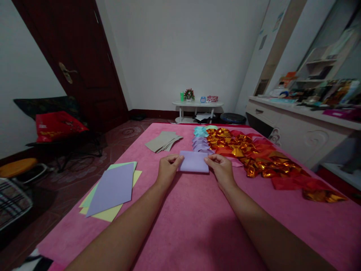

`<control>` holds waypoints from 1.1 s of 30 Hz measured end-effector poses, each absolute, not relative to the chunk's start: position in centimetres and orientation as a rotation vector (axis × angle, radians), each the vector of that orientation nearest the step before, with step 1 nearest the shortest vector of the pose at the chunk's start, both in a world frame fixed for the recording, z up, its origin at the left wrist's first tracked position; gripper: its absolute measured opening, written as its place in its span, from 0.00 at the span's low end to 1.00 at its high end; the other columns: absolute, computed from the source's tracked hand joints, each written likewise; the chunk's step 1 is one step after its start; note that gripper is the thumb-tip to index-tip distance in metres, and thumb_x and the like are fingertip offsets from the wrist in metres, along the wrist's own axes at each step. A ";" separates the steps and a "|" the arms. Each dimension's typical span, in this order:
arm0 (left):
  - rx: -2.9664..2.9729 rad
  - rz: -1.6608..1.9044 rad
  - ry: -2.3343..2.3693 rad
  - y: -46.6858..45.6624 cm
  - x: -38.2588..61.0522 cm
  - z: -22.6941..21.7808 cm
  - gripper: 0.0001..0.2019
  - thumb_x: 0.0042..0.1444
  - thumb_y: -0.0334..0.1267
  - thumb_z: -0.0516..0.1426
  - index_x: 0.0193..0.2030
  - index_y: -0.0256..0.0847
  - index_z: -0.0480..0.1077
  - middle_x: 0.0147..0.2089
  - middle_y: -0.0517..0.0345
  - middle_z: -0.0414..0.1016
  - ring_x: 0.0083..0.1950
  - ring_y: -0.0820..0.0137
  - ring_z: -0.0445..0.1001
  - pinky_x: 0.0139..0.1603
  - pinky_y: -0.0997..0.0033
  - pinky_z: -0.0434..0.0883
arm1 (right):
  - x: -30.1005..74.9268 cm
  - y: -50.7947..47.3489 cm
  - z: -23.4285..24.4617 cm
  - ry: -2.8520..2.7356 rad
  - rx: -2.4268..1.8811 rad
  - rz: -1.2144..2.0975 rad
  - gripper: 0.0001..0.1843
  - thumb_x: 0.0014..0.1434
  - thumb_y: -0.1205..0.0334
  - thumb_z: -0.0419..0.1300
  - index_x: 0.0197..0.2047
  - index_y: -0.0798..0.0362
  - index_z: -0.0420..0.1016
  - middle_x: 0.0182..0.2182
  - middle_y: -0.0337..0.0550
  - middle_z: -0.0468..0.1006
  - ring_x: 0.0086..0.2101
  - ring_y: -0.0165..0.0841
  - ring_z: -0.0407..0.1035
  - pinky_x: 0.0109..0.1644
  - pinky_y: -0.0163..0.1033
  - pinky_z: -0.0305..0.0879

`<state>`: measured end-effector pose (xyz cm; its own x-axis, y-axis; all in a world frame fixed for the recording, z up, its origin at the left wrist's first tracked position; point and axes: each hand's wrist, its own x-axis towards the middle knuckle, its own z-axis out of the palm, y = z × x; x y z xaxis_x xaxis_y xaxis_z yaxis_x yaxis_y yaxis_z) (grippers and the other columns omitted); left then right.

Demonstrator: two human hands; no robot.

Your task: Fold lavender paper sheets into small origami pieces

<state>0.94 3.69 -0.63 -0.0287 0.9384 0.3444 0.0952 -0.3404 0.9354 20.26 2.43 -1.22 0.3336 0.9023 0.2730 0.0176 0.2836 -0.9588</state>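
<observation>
A folded sheet of purple paper [194,162] is held up level between my two hands, over the middle of the pink-covered table [180,226]. My left hand [169,167] pinches its left edge between thumb and fingers. At the opposite edge, my right hand [221,167] pinches it the same way. Just beyond the sheet are folded purple paper pieces [199,143], with light blue ones [200,131] behind them. To the left of my arms lies a stack of flat coloured sheets [113,188], purple on top, with green and yellow showing beneath.
Greyish sheets [163,141] lie fanned at the table's far left. Rows of shiny gold and red folded pieces [239,146] cover its right side. Beyond are a small white table [197,103], a cluttered counter [304,109] and a chair with a red bag [59,126].
</observation>
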 end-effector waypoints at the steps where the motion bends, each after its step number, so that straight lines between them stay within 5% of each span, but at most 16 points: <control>1: 1.517 1.465 1.133 3.7 0.9 -0.6 0.13 0.49 0.43 0.59 0.21 0.36 0.73 0.26 0.58 0.73 0.31 0.72 0.69 0.30 0.76 0.63 | 20.2 2.4 -1.2 -1.064 -1.120 0.773 0.14 0.40 0.54 0.69 0.26 0.55 0.75 0.24 0.40 0.76 0.26 0.31 0.68 0.30 0.36 0.63; 7: 1.514 1.493 1.148 4.1 0.8 -1.1 0.09 0.46 0.41 0.61 0.27 0.37 0.77 0.34 0.53 0.77 0.35 0.69 0.73 0.32 0.74 0.66 | 20.2 2.3 -1.1 -1.067 -1.127 0.780 0.12 0.40 0.56 0.69 0.25 0.55 0.75 0.23 0.38 0.74 0.25 0.30 0.66 0.30 0.35 0.62; 16: 1.441 1.493 1.109 4.1 0.9 -1.4 0.10 0.44 0.39 0.63 0.21 0.35 0.73 0.23 0.60 0.71 0.26 0.75 0.66 0.27 0.76 0.62 | 20.5 2.7 -1.5 -0.980 -1.095 0.853 0.11 0.38 0.58 0.70 0.24 0.55 0.76 0.24 0.38 0.76 0.26 0.30 0.67 0.33 0.36 0.62; 33: 1.421 1.437 1.138 3.9 1.1 -1.1 0.10 0.44 0.40 0.64 0.23 0.33 0.74 0.22 0.59 0.71 0.24 0.75 0.66 0.26 0.76 0.61 | 20.4 2.5 -1.2 -1.001 -1.073 0.842 0.13 0.40 0.56 0.70 0.23 0.54 0.74 0.21 0.36 0.73 0.24 0.29 0.64 0.28 0.34 0.58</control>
